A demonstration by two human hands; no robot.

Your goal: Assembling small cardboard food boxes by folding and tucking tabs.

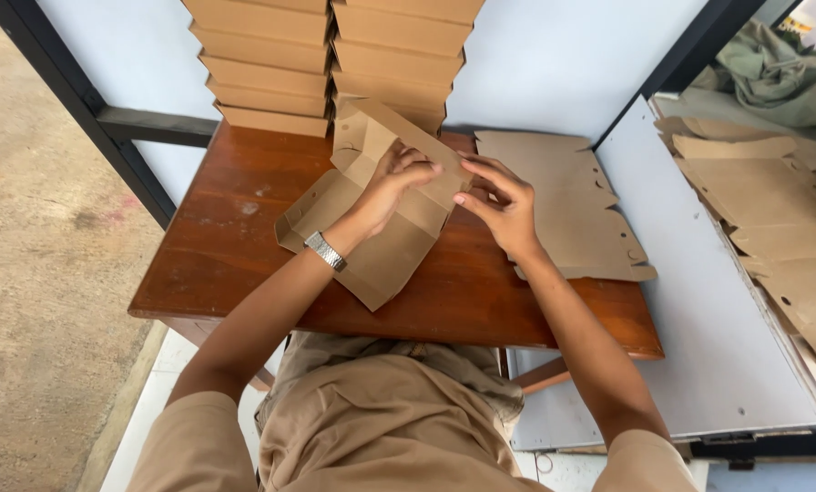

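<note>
Left hand: the left hand (392,185) lies on a half-folded brown cardboard box (381,214), fingers curled over its far flap and gripping it; a metal watch (325,251) sits on the wrist.
Right hand: the right hand (502,202) pinches the box's right edge between thumb and fingertips, the other fingers loosely bent.
Box: it rests near the middle of the wooden table (235,246), tilted, one end open toward the near left; how far the far flap is tucked in is probably hidden by the fingers.
Right of the hands: a pile of flat cardboard blanks (572,205) lies on the table, just beside the right hand.
Far edge: two stacks of folded boxes (335,55) stand against the pale wall.
Far right: more flat cardboard sheets (772,219) lie on a white surface.
</note>
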